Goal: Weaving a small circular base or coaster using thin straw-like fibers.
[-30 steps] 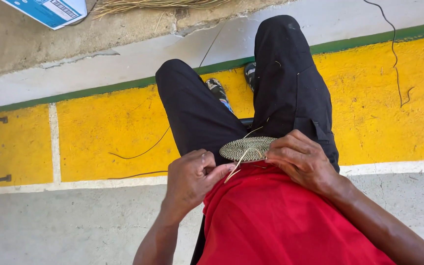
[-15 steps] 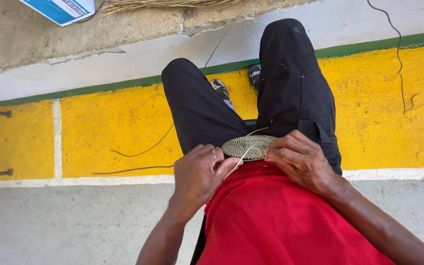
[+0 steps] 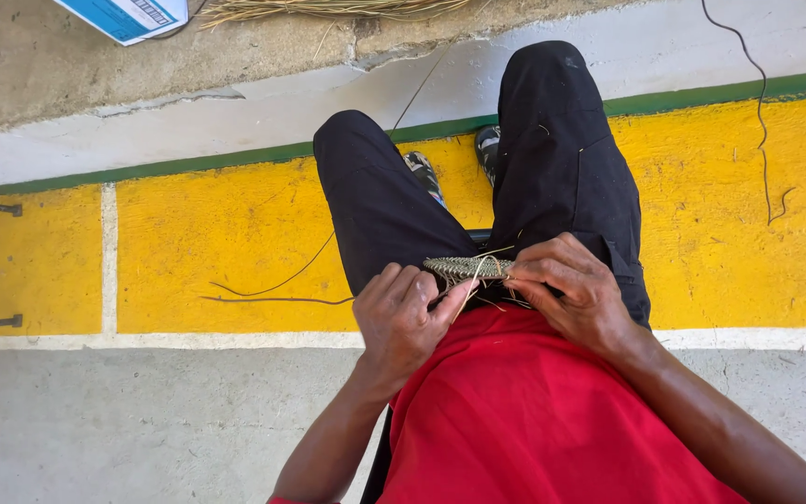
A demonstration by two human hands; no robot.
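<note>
I sit with black trousers (image 3: 552,177) and a red shirt, and a small round woven disc (image 3: 466,268) of pale straw is over my lap, seen nearly edge-on. My right hand (image 3: 573,291) grips the disc's right side with its fingers curled over the rim. My left hand (image 3: 405,315) is closed at the disc's left edge, pinching a thin straw strand (image 3: 470,287) that runs from the weave. Loose fibre ends stick out around the disc.
A yellow painted floor band (image 3: 226,243) with white and green lines lies under my legs. Loose straw strands (image 3: 277,285) trail on it. A bundle of dry straw (image 3: 328,9) and a blue-and-white box (image 3: 128,14) lie at the top. A thin cord (image 3: 762,112) hangs at right.
The woven disc has tipped from lying flat to nearly edge-on. My left hand has moved right and closed in against its left edge.
</note>
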